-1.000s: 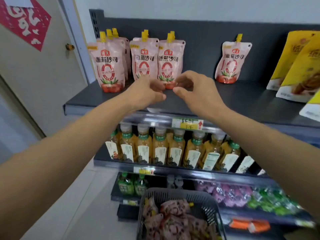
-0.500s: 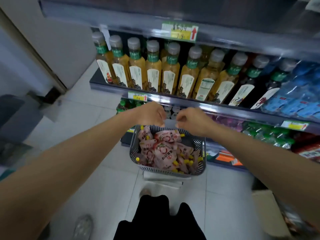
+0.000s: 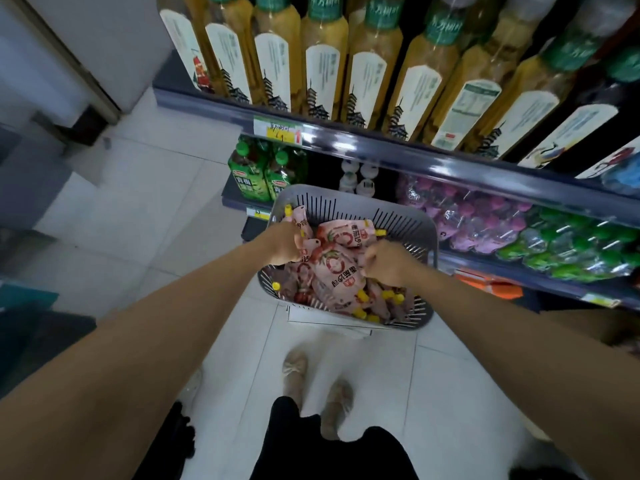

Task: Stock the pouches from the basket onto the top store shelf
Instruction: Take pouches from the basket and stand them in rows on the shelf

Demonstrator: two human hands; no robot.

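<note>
Left hand (image 3: 284,242) and right hand (image 3: 382,262) in basket (image 3: 412,221) — apparently gripping pouches (image 3: 341,270).

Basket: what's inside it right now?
Yellow-capped pink pouches, piled loosely. Left hand and right hand each grip one. The basket floor and the lower pouches are covered.

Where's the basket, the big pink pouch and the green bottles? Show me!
basket (image 3: 322,207): head view, on its slatted far wall.
big pink pouch (image 3: 339,270): head view, on its printed front.
green bottles (image 3: 250,183): head view, on the left bottle's label.
</note>
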